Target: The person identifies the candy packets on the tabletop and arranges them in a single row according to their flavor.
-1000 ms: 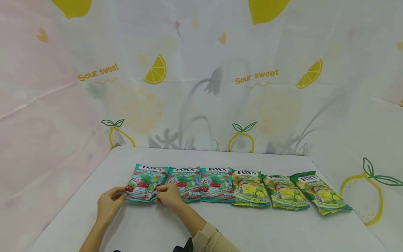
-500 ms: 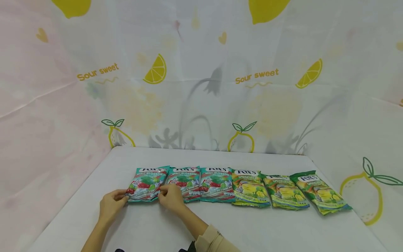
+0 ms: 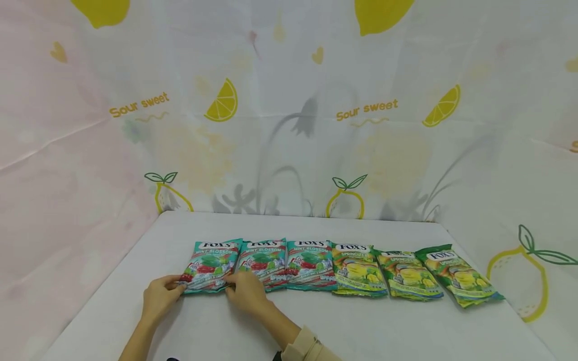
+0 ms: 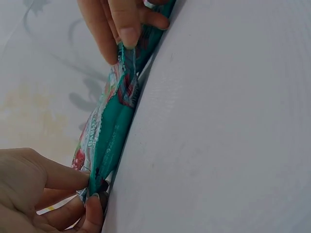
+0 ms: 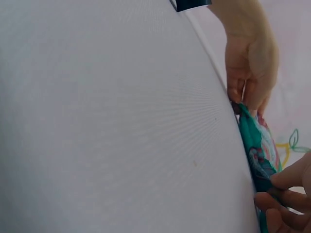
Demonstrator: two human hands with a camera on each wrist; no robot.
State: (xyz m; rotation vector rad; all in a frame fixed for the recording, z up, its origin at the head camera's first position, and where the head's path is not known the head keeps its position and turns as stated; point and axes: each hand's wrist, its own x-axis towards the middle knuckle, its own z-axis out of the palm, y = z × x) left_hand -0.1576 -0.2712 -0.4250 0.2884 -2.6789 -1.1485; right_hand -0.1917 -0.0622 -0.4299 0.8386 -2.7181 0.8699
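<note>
The leftmost teal Mint Blossom candy bag (image 3: 210, 265) lies face up on the white table, its print toward me. My left hand (image 3: 160, 297) pinches its near left corner between thumb and fingers. At the near right corner, my right hand (image 3: 246, 291) pinches the same bag and covers part of the neighbouring teal candy bag (image 3: 266, 258). The left wrist view shows the bottom seam of the candy bag (image 4: 109, 131) stretched between both hands. In the right wrist view the candy bag (image 5: 252, 138) sits low against the table, with fingers at each end.
Another teal candy bag (image 3: 310, 263) continues the row to the right. Beyond it lie yellow-green Spring Tea candy bags, one nearest the middle (image 3: 358, 271), one beside it (image 3: 410, 276) and one tilted at the far right (image 3: 458, 276). A lemon-printed cloth (image 3: 271, 165) hangs behind the table (image 3: 361, 331).
The leftmost bag has come slightly toward me and lies more level with its neighbours. Both hands have shifted a little nearer and to the right, still pinching its corners.
</note>
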